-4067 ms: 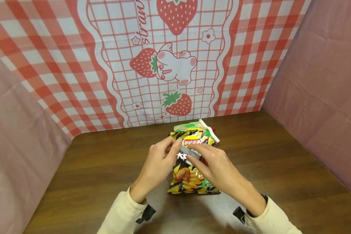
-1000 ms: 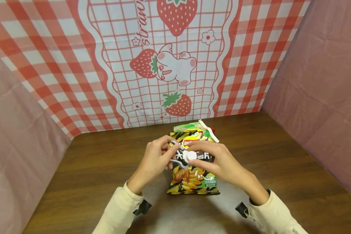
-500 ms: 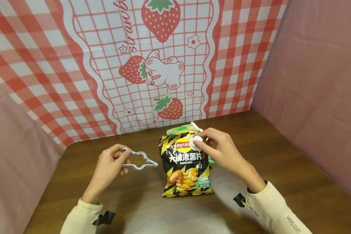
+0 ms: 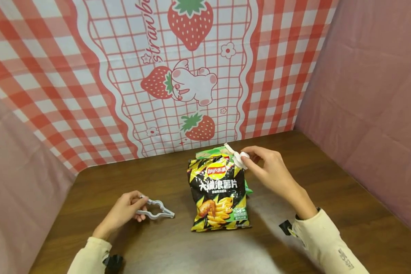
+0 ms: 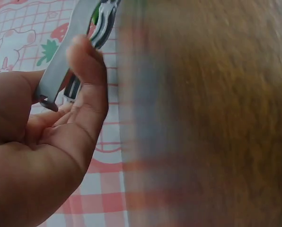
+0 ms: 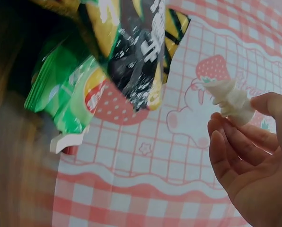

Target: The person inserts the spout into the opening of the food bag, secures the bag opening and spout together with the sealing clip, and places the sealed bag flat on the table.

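Observation:
A black and yellow chips bag [image 4: 219, 194] lies flat on the brown table [image 4: 328, 198], partly over a green bag [image 4: 210, 152] that carries a white clip [image 4: 230, 149] at its top. My left hand [image 4: 138, 207] grips a grey clip [image 4: 155, 211] low over the table, left of the bags. In the left wrist view the grey clip [image 5: 67, 64] sits between thumb and fingers. My right hand [image 4: 248, 156] pinches a small white piece [image 4: 244, 155] beside the bags' top right corner. The right wrist view shows that white piece [image 6: 233, 101] at my fingertips, apart from the bags [image 6: 136, 56].
A red checked strawberry cloth [image 4: 178, 76] hangs behind the table, with pink cloth walls [image 4: 370, 95] at both sides. Bare wood lies around the bags up to the table's front edge.
Earlier both hands worked the grey clip on the black bag. The left hand has carried it off to the left and down to the table. The right hand shifted right with the white piece.

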`<action>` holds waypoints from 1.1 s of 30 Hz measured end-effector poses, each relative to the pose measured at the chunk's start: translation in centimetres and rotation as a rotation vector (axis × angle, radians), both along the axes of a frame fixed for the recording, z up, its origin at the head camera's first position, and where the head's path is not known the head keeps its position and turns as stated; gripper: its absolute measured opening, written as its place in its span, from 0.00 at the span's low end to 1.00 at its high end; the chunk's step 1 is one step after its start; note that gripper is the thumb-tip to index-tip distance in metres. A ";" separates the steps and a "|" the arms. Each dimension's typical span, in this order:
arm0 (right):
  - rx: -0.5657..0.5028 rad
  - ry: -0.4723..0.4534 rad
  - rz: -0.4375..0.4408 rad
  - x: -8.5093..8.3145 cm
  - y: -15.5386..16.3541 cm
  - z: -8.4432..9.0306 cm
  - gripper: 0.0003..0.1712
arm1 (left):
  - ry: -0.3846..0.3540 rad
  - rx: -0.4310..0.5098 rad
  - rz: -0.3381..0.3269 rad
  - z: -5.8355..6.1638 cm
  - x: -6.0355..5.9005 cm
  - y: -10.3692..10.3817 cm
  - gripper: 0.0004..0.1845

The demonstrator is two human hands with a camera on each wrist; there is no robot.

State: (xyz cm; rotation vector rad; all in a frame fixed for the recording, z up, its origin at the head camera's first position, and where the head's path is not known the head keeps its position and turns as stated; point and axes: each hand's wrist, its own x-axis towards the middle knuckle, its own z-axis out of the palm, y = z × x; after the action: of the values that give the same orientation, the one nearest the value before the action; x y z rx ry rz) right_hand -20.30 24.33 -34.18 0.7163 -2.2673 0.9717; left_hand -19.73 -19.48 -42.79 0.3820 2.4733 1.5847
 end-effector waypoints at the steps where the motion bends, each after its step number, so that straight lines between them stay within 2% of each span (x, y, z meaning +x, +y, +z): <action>1: 0.005 0.000 -0.004 -0.1 0.2 -0.1 0.07 | 0.012 -0.030 0.013 -0.1 -0.1 0.1 0.13; 8: 0.016 -0.004 -0.019 -0.7 0.8 -0.6 0.12 | 0.217 -0.385 0.155 -0.1 -0.2 0.6 0.09; 11: 0.008 -0.009 -0.025 -1.0 1.0 -0.9 0.13 | 0.270 -0.437 0.161 -0.3 -0.3 0.5 0.06; 16: 0.000 -0.024 -0.028 -1.2 1.2 -1.1 0.13 | 0.337 -0.499 0.129 -0.6 -0.2 0.5 0.04; 19: -0.002 -0.029 -0.024 -1.4 1.3 -1.2 0.12 | 0.368 -0.538 0.121 -0.5 -0.1 0.6 0.03; 22: 0.000 -0.030 -0.024 -1.5 1.3 -1.3 0.12 | 0.376 -0.588 0.145 -0.1 0.3 1.0 0.03; 26: 0.008 -0.035 -0.033 -1.4 1.3 -1.3 0.13 | 0.392 -0.606 0.190 1.0 0.6 2.0 0.06; 33: 0.023 -0.040 -0.049 -1.4 1.5 -1.2 0.14 | 0.495 -0.439 0.188 3.5 0.3 5.7 0.12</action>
State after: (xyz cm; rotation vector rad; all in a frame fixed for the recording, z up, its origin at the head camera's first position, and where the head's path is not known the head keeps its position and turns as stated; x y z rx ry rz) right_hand -21.68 25.82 -35.40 0.6534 -2.3231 0.9470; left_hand -19.39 -13.79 -39.32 0.5334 3.2164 1.0351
